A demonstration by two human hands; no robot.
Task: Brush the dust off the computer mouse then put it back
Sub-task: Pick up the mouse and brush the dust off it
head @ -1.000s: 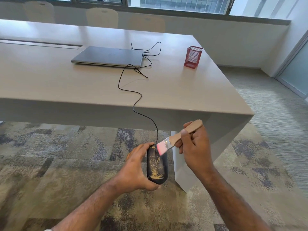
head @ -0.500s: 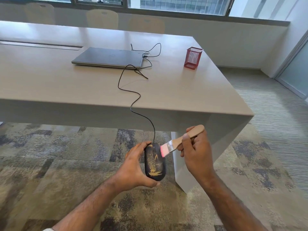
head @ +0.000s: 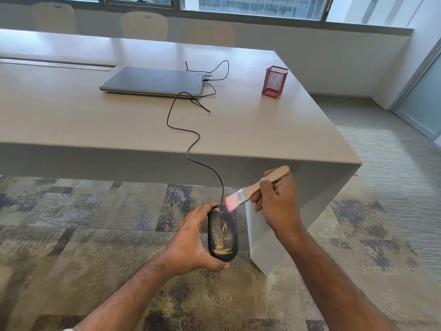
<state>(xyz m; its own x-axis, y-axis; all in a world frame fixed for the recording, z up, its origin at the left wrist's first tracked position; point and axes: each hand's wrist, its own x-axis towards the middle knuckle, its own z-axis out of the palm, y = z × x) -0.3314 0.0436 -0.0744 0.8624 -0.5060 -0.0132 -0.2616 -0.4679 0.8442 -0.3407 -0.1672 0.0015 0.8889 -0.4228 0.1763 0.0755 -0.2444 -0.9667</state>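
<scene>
A black wired computer mouse point(head: 223, 235) with yellowish dust on its back is held in the air below the table's front edge, over the carpet. My left hand point(head: 191, 244) grips it from the left side. My right hand point(head: 278, 201) holds a small wooden-handled brush point(head: 253, 191); its pink bristles touch the front end of the mouse near the wheel. The mouse cable point(head: 188, 130) runs up over the table edge to a closed grey laptop point(head: 152, 81).
The large beige table point(head: 262, 134) stands in front of me, its white end panel point(head: 262, 235) just right of the mouse. A red mesh pen holder point(head: 274, 81) sits at the table's right. Chairs stand behind the table. Patterned carpet lies below.
The brush has moved up the mouse from its middle to the front end. The dust patch on the mouse's lower back is still there.
</scene>
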